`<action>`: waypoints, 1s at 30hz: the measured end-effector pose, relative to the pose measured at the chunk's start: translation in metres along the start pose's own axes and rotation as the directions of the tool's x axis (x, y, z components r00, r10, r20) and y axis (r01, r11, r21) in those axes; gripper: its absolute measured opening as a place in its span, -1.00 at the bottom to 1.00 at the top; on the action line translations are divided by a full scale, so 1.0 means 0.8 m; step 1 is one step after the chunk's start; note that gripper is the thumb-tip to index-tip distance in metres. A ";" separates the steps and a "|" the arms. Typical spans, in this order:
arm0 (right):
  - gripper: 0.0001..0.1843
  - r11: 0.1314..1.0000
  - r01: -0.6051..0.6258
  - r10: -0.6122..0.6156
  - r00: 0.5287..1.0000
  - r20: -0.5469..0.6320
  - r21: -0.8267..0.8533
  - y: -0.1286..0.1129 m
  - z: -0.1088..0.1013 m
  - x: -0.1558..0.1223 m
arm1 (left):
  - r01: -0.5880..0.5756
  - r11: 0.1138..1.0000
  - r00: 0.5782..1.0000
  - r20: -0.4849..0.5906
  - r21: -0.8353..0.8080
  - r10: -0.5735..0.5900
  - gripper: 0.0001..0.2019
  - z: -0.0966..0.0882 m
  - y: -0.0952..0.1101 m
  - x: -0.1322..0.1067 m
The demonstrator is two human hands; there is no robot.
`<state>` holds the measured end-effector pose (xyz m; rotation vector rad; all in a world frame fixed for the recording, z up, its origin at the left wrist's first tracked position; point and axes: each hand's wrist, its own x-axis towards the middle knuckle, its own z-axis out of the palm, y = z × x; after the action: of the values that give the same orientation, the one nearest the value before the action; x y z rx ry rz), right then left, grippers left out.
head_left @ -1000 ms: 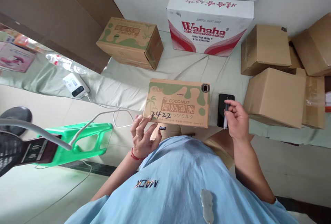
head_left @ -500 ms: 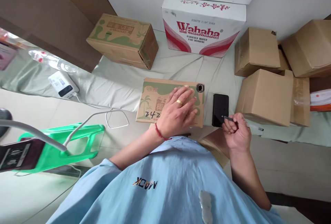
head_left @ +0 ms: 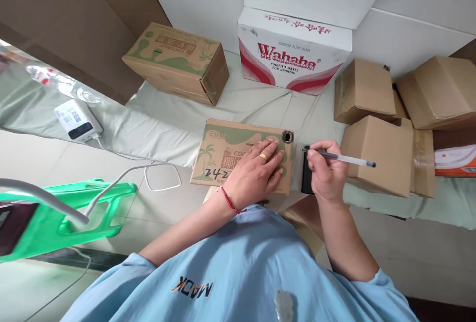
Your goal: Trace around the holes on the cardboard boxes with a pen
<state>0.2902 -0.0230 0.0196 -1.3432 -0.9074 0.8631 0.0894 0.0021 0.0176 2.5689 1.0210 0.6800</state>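
Pen to carton: the slim pen lay to the right of the coconut carton, its tip aimed left at the carton's right edge but apart from it.
Long axes: the carton's ran side to side before the person; the pen's ran much the same way, its rear end slanting a little nearer the body.
Right hand: this hand pinched the pen between thumb and fingers, and was the nearer one to the phone.
Left hand: this hand rested palm down on the carton's top, fingers extended and slightly parted, gripping nothing.
Carton surface: matt brown cardboard, boxy, printed green, with dark handwritten digits partly covered by the left hand and a dark-rimmed hole at the far right corner.
Carton support: it sat at the front of the pale, creased cloth; the forearm hid part of its near edge, so overhang was hard to judge.
Pen barrel: clear plastic, straight, with a dark front.
Phone: a flat black slab under the right hand, partly covered.
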 end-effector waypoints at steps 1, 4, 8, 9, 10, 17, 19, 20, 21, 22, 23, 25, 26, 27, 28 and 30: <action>-0.86 0.999 0.022 -0.022 0.999 0.034 -0.025 0.001 0.011 0.006 | -0.001 1.000 1.000 0.004 0.013 0.001 -0.60 0.000 0.001 0.000; -0.88 0.996 0.063 -0.060 0.996 0.059 -0.063 0.008 0.040 0.021 | -0.015 0.998 1.000 0.019 0.060 0.014 -0.58 -0.002 0.002 0.001; -0.91 0.985 0.088 -0.095 0.995 -0.040 -0.149 0.016 0.060 0.029 | -0.034 0.995 0.999 0.032 0.092 0.031 -0.55 -0.005 0.003 0.002; -0.90 0.982 0.091 -0.102 0.993 -0.061 -0.168 0.017 0.063 0.030 | -0.033 0.995 0.999 0.038 0.095 0.029 -0.55 -0.006 0.003 0.002; -0.90 0.979 0.095 -0.110 0.991 -0.078 -0.182 0.018 0.064 0.030 | -0.031 0.995 0.999 0.045 0.097 0.027 -0.55 -0.006 0.004 0.002; -0.93 0.975 0.125 -0.152 0.978 -0.141 -0.181 0.022 0.069 0.028 | -0.025 0.995 0.997 0.074 0.102 0.017 -0.52 -0.012 0.005 0.003; -0.93 0.975 0.122 -0.149 0.979 -0.137 -0.188 0.022 0.070 0.027 | -0.030 0.994 0.997 0.077 0.101 0.022 -0.51 -0.013 0.005 0.003; -0.93 0.974 0.119 -0.146 0.980 -0.134 -0.191 0.022 0.070 0.028 | -0.031 0.995 0.997 0.078 0.100 0.023 -0.51 -0.013 0.005 0.003; -0.93 0.974 0.117 -0.143 0.981 -0.130 -0.195 0.022 0.070 0.028 | -0.030 0.995 0.996 0.081 0.100 0.022 -0.51 -0.013 0.005 0.004; -0.93 0.973 0.115 -0.142 0.982 -0.124 -0.198 0.022 0.070 0.028 | -0.030 0.995 0.996 0.082 0.099 0.022 -0.51 -0.013 0.005 0.004; -0.93 0.973 0.115 -0.141 0.983 -0.118 -0.201 0.022 0.070 0.029 | -0.028 0.995 0.996 0.083 0.099 0.019 -0.50 -0.013 0.005 0.004; -0.93 0.971 0.116 -0.140 0.985 -0.104 -0.207 0.020 0.069 0.029 | -0.024 0.995 0.997 0.078 0.098 0.016 -0.50 -0.013 0.005 0.004; -0.93 0.971 0.114 -0.137 0.986 -0.098 -0.210 0.020 0.069 0.029 | -0.024 0.995 0.997 0.075 0.097 0.017 -0.50 -0.013 0.005 0.004; -0.93 0.970 0.111 -0.134 0.987 -0.094 -0.215 0.019 0.069 0.029 | -0.025 0.995 0.997 0.072 0.096 0.018 -0.50 -0.013 0.005 0.004; -0.92 0.969 0.108 -0.131 0.987 -0.092 -0.221 0.018 0.068 0.028 | -0.026 0.995 0.997 0.071 0.096 0.019 -0.51 -0.013 0.005 0.003; -0.92 0.967 0.103 -0.126 0.988 -0.089 -0.234 0.018 0.068 0.027 | -0.028 0.995 0.997 0.073 0.097 0.021 -0.51 -0.013 0.004 0.003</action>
<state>0.2500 0.0197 0.0074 -1.5032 -1.0157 0.6071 0.0876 0.0024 0.0287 2.6731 1.0256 0.5522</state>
